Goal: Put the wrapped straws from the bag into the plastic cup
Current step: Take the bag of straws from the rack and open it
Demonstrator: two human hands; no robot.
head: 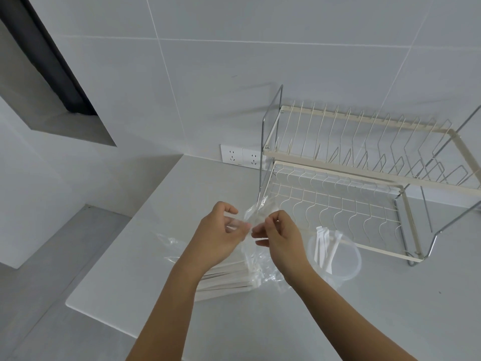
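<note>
Left hand (221,230): your fingers pinch one side of the bag (256,212) mouth, lifting it off the desk (161,194).
Right hand (279,230): pinched on the other side, probably to spread the opening; the clear film blurs the edge.
Straws (226,280): most lie in the bag under your wrists, long axis left-right, ends toward the cup (335,256).
Cup: just right of the bag, a few straws standing in it, tops leaning toward the rack (364,157).

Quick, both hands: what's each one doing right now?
Left hand: pinched shut on the clear plastic bag.
Right hand: pinched shut on the same bag, at its mouth.
</note>
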